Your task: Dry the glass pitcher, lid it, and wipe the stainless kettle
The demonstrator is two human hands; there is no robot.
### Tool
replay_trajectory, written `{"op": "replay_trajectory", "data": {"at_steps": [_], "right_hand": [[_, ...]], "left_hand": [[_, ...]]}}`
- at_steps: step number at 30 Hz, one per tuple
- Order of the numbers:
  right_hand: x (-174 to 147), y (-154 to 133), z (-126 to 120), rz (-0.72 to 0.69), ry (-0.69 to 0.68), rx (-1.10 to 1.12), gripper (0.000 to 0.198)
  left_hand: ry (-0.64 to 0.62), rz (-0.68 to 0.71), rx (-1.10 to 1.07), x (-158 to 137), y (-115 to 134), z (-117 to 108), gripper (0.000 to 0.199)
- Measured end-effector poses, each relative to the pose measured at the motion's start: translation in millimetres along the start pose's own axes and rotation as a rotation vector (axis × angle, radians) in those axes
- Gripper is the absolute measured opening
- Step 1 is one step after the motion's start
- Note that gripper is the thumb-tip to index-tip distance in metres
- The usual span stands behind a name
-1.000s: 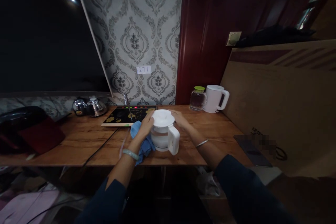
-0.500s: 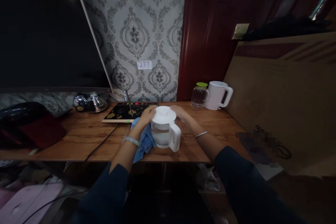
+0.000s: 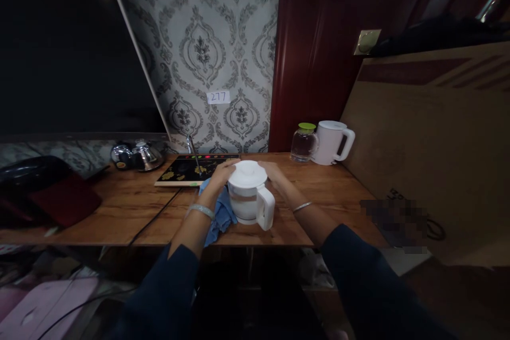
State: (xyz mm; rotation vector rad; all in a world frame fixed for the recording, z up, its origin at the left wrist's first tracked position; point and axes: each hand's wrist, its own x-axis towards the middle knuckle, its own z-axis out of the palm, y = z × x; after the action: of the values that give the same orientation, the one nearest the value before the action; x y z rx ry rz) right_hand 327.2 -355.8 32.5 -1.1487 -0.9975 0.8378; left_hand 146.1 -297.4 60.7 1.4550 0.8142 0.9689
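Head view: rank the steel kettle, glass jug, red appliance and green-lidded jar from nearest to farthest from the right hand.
From the right hand:
1. Glass jug: right at the hand, on its left side.
2. Green-lidded jar: farther back, to the right.
3. Steel kettle: well to the left, toward the back.
4. Red appliance: far left.

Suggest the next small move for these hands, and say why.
Perhaps bring the right hand to the white handle of the pitcher: it is ungripped, on the near side, while that hand and the left hand are beside the lid.
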Motion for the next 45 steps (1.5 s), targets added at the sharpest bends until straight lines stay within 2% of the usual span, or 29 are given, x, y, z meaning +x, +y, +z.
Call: {"op": "replay_trajectory", "data": {"at_steps": [2,4,6,8,10,13,16,18,21,25,29,33,37,45], "right_hand": [[-19.2,0.8,2.0,0.036,0.035,0.098,0.042],[-47.1,6.2,0.4,0.034,0.128,0.175,0.05],[-80.1,15.1,-4.5,-0.029,0.273,0.149,0.051],[-112.7,24.0,-10.0,-0.077,0.336,0.068,0.05],[-138.8,28.5,-12.4,-0.113,0.284,0.028,0.05],[-158.9,25.2,-7.8,-0.186,0.166,-0.027,0.044],[-159.9,18.7,2.8,-0.193,0.089,-0.039,0.045],[-156.6,18.0,9.5,-0.156,0.089,-0.021,0.049],[-153.2,21.6,14.9,-0.122,0.119,-0.022,0.051],[-149.5,22.7,12.7,-0.208,0.188,-0.062,0.048],[-136.1,13.7,6.8,-0.373,0.265,-0.274,0.068],[-117.5,5.1,4.4,-0.416,0.266,-0.519,0.087],[-107.6,3.4,4.6,-0.431,0.276,-0.565,0.082],[-107.1,8.0,6.6,-0.449,0.311,-0.509,0.074]], "left_hand": [[0.019,0.021,0.019,-8.1,-2.3,-0.3,0.058],[0.059,0.041,0.042,-23.7,-9.4,-1.1,0.063],[0.105,0.08,0.093,-46.6,-20.4,-1.4,0.068],[0.193,0.19,0.206,-72.6,-31.2,-0.2,0.067],[0.271,0.361,0.361,-95.1,-35.5,2.8,0.073],[0.241,0.611,0.659,-109.4,-22.7,9.7,0.081],[0.139,0.684,0.876,-98.5,6.7,17.5,0.064],[0.107,0.613,1.007,-84.0,26.9,23.2,0.052],[-0.008,0.502,1.24,-63.4,49.1,32.1,0.049],[-0.095,0.446,1.417,-48.6,61.7,40.4,0.041],[-0.148,0.427,1.407,-44.8,63.5,41.0,0.038],[-0.131,0.452,1.375,-43.4,60.1,38.9,0.038],[-0.154,0.467,1.416,-42.0,57.4,37.9,0.04],[-0.18,0.464,1.373,-42.7,59.8,38.9,0.037]]}}
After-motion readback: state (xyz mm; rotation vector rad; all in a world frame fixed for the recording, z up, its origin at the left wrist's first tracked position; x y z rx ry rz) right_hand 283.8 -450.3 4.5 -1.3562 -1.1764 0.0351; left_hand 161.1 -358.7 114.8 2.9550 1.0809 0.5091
